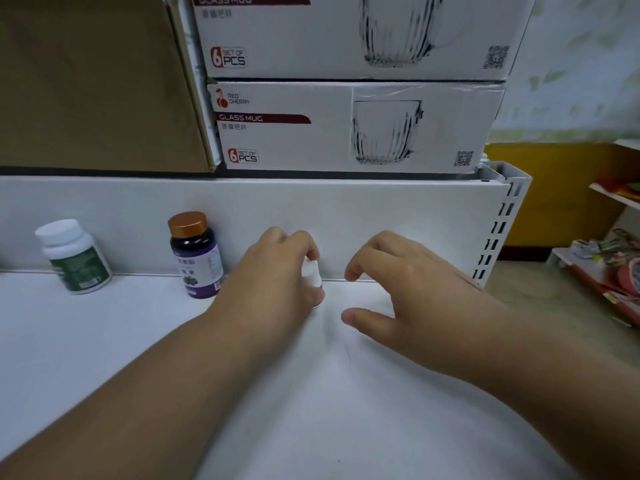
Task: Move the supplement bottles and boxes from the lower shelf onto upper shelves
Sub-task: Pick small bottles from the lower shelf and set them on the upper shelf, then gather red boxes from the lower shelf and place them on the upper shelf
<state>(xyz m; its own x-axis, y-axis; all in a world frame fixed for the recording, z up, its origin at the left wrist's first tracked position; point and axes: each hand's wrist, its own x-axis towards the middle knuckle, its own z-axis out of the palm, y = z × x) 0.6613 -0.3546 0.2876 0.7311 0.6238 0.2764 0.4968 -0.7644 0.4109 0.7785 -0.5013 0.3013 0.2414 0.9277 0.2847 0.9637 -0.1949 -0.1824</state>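
On the white shelf point(104, 341), against its back panel, stand two supplement bottles: a white one with a green label point(74, 256) at the left and a dark purple one with a copper cap point(195, 254) to its right. My left hand point(277, 268) is wrapped around a small white bottle point(311, 273) that rests on the shelf just right of the purple one; most of it is hidden by my fingers. My right hand point(398, 282) hovers a little to the right of it, fingers curled and apart, holding nothing.
Above the back panel sit two stacked white glass mug boxes point(346, 129) and a brown carton point(93, 81) to their left. The shelf's slotted upright point(498, 230) marks its right end. Another rack with colourful goods point(609, 261) stands at the far right.
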